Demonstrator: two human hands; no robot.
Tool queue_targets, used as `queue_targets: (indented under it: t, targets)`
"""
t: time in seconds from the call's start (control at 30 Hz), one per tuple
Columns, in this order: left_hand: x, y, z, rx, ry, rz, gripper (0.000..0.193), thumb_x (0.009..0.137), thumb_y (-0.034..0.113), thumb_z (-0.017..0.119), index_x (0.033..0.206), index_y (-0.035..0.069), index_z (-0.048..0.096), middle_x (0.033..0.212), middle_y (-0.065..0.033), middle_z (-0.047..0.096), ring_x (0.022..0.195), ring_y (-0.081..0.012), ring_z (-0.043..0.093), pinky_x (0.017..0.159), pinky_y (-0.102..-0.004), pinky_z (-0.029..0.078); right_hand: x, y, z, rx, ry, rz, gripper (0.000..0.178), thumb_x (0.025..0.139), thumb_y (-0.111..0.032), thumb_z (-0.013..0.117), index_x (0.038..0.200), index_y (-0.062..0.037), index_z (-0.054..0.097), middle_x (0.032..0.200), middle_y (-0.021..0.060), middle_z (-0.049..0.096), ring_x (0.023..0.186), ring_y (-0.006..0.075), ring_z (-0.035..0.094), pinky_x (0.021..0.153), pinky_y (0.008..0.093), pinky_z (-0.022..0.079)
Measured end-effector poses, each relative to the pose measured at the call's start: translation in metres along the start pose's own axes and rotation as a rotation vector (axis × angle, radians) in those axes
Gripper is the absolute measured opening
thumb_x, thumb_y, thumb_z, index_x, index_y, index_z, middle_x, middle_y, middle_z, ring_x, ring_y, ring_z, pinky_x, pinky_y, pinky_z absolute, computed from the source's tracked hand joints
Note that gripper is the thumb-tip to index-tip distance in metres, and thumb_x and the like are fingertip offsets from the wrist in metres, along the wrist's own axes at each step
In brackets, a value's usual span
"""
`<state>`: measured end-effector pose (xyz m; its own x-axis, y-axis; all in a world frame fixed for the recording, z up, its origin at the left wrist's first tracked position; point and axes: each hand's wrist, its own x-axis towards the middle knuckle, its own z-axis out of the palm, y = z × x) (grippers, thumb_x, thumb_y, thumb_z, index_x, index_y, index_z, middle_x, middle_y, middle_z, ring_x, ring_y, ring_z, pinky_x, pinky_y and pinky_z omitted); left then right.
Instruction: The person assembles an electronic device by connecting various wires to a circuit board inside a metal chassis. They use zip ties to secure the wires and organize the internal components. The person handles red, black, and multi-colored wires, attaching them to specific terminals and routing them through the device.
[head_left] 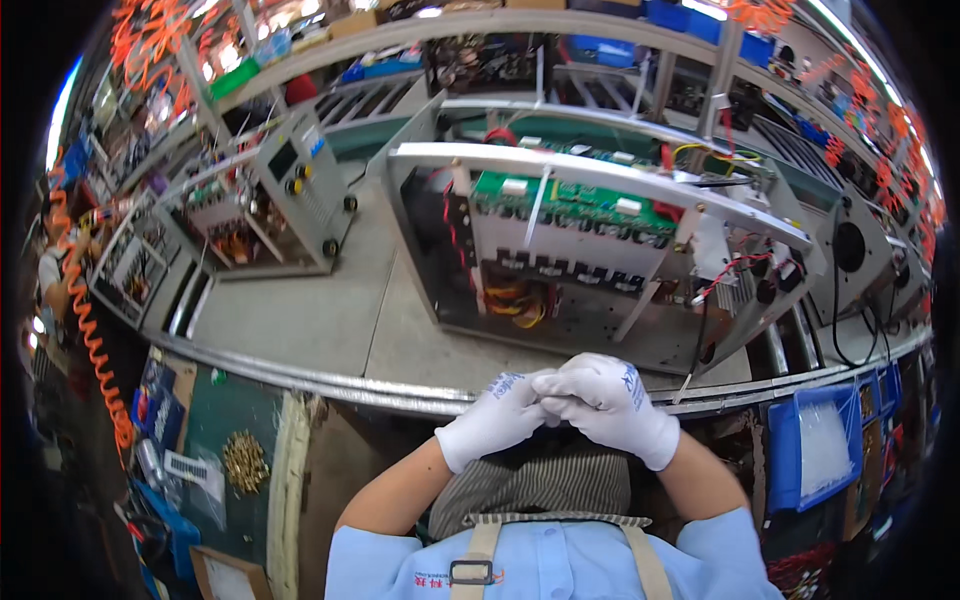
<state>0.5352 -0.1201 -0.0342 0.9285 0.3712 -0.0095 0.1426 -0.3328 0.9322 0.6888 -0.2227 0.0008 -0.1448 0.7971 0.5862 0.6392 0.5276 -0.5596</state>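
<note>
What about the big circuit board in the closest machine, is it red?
No, the big circuit board inside the closest machine is green.

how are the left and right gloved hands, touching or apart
Touching: the head view shows the left hand meeting the right hand, with no gap where they join.

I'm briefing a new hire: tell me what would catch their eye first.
The open, box-shaped grey metal machine with its green circuit board dominates the centre. Just below it, the white-gloved left hand and white-gloved right hand meet. A coiled orange hose hangs at the far left.
</note>
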Motion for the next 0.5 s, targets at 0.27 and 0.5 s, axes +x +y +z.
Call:
queue_targets:
  t: [0.27,0.5]
  targets:
    - [-0.034,-0.05,0.004,-0.181,-0.012,0.007,0.019,0.091,0.008,0.051,0.099,-0.001,0.064,0.087,-0.0057,0.068,0.086,-0.0104,0.06,0.079,-0.0245,0.046,-0.021,0.013,0.017,0.713,0.107,0.799,0.015,0.09,-0.005,0.063,0.101,0.0037,0.068,0.081,0.0062,0.069,0.067,0.0079,0.062,0.058,0.0205,0.051]
    - [0.01,-0.038,-0.069,-0.043,0.881,0.192,0.03,0.099,0.019,0.052,0.12,-0.002,0.059,0.092,-0.0071,0.068,0.074,-0.0069,0.059,0.069,-0.0213,0.048,0.015,0.019,-0.003,0.449,0.782,0.597,0.021,0.09,-0.013,0.067,0.104,0.0023,0.067,0.083,0.007,0.07,0.066,0.0079,0.063,0.059,0.0194,0.05]
